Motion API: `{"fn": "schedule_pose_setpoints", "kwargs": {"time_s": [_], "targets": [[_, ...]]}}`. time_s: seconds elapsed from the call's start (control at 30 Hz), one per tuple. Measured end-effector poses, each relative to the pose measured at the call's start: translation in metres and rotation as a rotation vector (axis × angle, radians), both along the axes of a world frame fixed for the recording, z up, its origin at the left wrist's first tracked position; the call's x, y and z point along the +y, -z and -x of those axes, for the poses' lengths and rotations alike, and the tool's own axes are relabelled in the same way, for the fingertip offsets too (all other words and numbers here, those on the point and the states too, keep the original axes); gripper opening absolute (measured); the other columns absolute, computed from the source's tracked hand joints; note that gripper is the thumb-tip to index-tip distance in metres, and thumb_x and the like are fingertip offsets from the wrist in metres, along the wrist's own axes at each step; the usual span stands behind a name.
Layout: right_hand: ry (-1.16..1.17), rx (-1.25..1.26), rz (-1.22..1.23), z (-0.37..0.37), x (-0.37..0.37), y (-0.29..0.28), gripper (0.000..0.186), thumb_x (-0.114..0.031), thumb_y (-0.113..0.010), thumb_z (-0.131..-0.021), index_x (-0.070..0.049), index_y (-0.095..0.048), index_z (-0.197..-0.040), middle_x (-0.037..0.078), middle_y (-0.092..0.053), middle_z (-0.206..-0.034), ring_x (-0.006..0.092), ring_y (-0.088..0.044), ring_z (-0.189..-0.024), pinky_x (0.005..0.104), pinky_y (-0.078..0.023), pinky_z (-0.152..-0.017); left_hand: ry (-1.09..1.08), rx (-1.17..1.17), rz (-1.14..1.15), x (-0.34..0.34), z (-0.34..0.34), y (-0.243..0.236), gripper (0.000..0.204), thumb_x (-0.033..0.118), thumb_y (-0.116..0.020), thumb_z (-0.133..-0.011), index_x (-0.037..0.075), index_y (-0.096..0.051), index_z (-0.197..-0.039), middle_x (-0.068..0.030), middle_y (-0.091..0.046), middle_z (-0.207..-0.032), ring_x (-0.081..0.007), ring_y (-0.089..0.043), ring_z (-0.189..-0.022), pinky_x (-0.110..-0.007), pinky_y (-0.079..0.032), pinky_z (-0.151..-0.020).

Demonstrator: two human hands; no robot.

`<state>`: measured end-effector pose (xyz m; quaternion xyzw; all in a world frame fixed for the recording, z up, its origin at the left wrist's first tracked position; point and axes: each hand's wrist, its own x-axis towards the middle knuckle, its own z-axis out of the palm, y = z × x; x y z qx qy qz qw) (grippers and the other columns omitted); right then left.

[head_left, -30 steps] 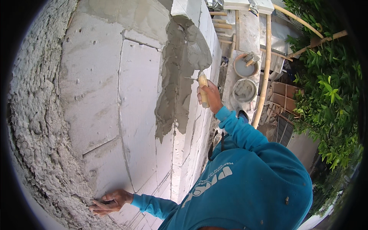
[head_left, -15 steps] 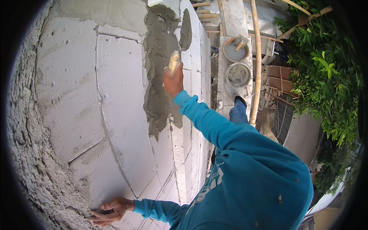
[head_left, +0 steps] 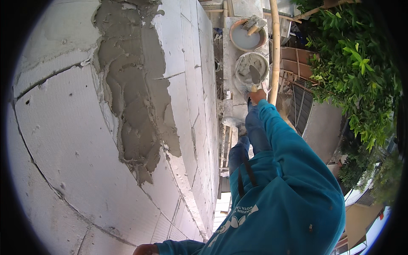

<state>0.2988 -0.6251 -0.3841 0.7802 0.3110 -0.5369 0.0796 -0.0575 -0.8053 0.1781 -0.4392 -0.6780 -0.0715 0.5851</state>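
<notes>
My right hand is closed round the handle of a pointing trowel. The grey blade reaches over a bucket of mortar; whether it touches the mortar I cannot tell. At the lower edge only the back of my left hand shows, close to the white block wall, its fingers cut off by the picture. Wet grey mortar lies in a wide, uneven strip down the wall corner.
Beyond the mortar bucket stands a round tub of cloudy water with a wooden-handled tool on its rim. Both rest on a narrow plank platform by my legs. A bamboo pole runs along its right side, with leafy branches beyond.
My right hand has swung the trowel from the mortared corner to the bucket on the right. My left hand has dropped mostly out of the picture. The view has shifted, showing more mortar.
</notes>
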Motion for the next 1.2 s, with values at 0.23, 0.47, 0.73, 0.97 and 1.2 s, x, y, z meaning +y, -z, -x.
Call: {"fn": "schedule_pose_setpoints", "kwargs": {"time_s": [0.23, 0.47, 0.73, 0.97, 1.2], "targets": [[-0.394, -0.087, 0.078, 0.006, 0.028, 0.14, 0.057, -0.035, -0.061, -0.08, 0.001, -0.056, -0.124, 0.025, -0.06, -0.122, 0.0373, -0.056, -0.119, 0.0434, -0.044, -0.1, 0.089, -1.073, 0.306, 0.051, -0.066, 0.174, 0.053, 0.033, -0.043, -0.1, -0.008, -0.044, -0.133, -0.0263, -0.03, -0.149, -0.0376, -0.038, -0.136, -0.056, -0.036, -0.111], [-0.174, -0.252, -0.776, 0.006, 0.175, 0.204, 0.055, -0.025, -0.065, -0.08, 0.004, -0.051, -0.124, 0.029, -0.054, -0.122, 0.0429, -0.053, -0.114, 0.0451, -0.044, -0.099, -0.241, -1.824, 0.656, 0.021, -0.129, 0.28, 0.037, 0.006, -0.051, -0.094, -0.013, -0.05, -0.126, -0.0313, -0.047, -0.137, -0.0408, -0.051, -0.125, -0.044, -0.049, -0.099], [0.136, -0.701, -0.821, -0.027, 0.34, 0.226, 0.067, -0.038, -0.066, -0.075, 0.005, -0.048, -0.122, 0.027, -0.052, -0.121, 0.0411, -0.047, -0.119, 0.0485, -0.043, -0.096, -0.618, -2.071, 0.728, -0.074, -0.168, 0.333, 0.04, -0.002, -0.05, -0.091, -0.006, -0.05, -0.131, -0.0231, -0.054, -0.133, -0.0333, -0.055, -0.122, -0.042, -0.044, -0.104], [-0.177, -0.47, -0.466, -0.145, 0.356, 0.222, 0.077, -0.047, -0.058, -0.078, -0.004, -0.044, -0.14, 0.023, -0.052, -0.135, 0.0418, -0.051, -0.123, 0.0499, -0.04, -0.101, -0.727, -2.135, 0.711, -0.064, -0.153, 0.349, 0.039, -0.003, -0.05, -0.09, -0.01, -0.051, -0.128, -0.0256, -0.058, -0.126, -0.0336, -0.057, -0.119, -0.042, -0.045, -0.103], [-0.248, 0.443, -0.688, -0.071, 0.276, 0.124, 0.049, -0.01, -0.053, -0.085, -0.002, -0.052, -0.133, 0.02, -0.065, -0.118, 0.0357, -0.065, -0.104, 0.0411, -0.052, -0.088, -0.66, -2.205, 0.705, -0.031, -0.158, 0.362, 0.039, -0.002, -0.05, -0.09, -0.007, -0.052, -0.129, -0.0243, -0.058, -0.128, -0.0326, -0.057, -0.12, -0.042, -0.044, -0.103]]}}
